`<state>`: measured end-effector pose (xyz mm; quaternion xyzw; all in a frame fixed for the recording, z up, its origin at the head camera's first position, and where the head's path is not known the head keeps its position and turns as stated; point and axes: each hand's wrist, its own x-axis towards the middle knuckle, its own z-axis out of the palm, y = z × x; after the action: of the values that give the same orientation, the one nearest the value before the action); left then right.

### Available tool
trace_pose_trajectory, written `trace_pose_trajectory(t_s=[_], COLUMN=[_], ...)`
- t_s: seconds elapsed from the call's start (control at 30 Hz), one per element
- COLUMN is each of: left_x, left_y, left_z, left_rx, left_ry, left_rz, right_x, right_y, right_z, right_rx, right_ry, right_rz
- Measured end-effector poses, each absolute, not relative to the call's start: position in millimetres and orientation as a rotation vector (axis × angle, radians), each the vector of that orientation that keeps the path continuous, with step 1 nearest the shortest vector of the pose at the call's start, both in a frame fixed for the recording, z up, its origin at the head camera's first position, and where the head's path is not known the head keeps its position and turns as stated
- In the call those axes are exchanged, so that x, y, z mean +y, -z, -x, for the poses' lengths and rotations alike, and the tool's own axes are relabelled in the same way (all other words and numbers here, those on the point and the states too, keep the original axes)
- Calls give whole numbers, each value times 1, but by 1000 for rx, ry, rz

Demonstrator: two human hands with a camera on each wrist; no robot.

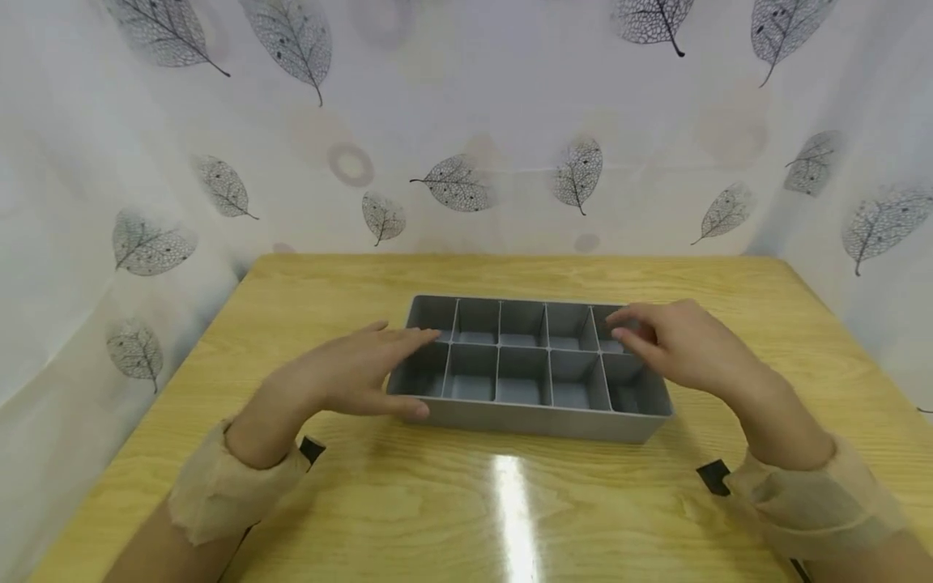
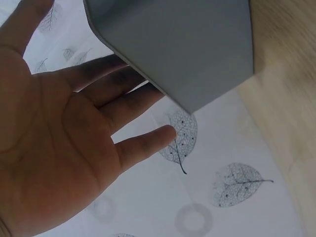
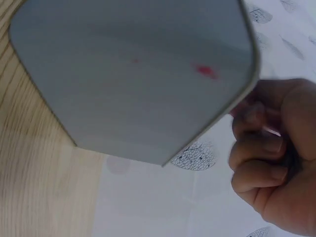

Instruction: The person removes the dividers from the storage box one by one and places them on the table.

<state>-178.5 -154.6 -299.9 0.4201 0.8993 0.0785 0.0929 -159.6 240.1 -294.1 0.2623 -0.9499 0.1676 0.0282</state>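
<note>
A grey divided box (image 1: pixel 525 417) with two rows of compartments lies on the wooden table. My left hand (image 1: pixel 364 368) is over its left end, fingers straight and spread, the thumb toward the front corner. From the left wrist, that open palm (image 2: pixel 64 133) shows nothing in it, and several fingertips pass behind the rim of the box (image 2: pixel 182 49). My right hand (image 1: pixel 685 344) hovers over the far right compartments, thumb and index finger bent with a gap between their tips. In the right wrist view its other fingers (image 3: pixel 259 160) are curled toward the palm beside the box's end wall (image 3: pixel 128 84).
The wooden table (image 1: pixel 408 502) reaches back to a pale curtain (image 1: pixel 510 97) printed with leaves, which also hangs along both sides. A small red mark (image 3: pixel 206 71) shows on the box's right end wall. Each wrist wears a beige wrap (image 1: pixel 233 486).
</note>
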Motion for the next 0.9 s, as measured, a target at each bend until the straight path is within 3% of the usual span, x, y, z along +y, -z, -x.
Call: trace_pose_trajectory(t_s=[0.13, 0.47, 0.9], left_x=[-146, -130, -117], left_y=[308, 332, 348], left_z=[179, 182, 177], left_rx=[2709, 2859, 2963], left_ry=[-249, -150, -39], left_rz=[-1246, -1400, -1271], right_x=[242, 231, 220], right_y=[296, 297, 309], right_z=[162, 152, 151], right_rx=[-2867, -3037, -3142], right_ry=[-453, -517, -469], right_rz=[-737, -886, -905])
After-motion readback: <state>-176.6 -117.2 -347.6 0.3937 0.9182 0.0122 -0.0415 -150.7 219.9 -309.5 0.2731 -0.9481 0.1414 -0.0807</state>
